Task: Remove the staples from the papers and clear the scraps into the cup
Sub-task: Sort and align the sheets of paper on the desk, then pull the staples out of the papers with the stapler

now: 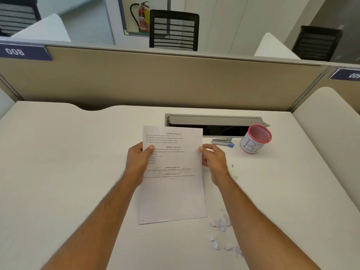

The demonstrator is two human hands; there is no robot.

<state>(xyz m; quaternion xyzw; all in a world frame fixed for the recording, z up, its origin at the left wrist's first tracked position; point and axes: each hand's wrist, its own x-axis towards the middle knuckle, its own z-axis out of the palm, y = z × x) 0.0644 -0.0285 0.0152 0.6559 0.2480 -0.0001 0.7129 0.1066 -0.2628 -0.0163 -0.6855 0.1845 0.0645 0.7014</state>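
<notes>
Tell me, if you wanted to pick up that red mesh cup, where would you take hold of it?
Probably around its paper-wrapped side wall, coming from the near left. The cup stands upright with its mouth open, and the staple remover lies apart on its left, so a hand could likely wrap the round body there without tipping it.

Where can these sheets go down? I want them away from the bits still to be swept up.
Bare desk lies left of the papers and left hand, out to the desk's left edge. The right is crowded: paper scraps near the front, loose staples beside the right hand, then staple remover and cup by the cable tray.
</notes>
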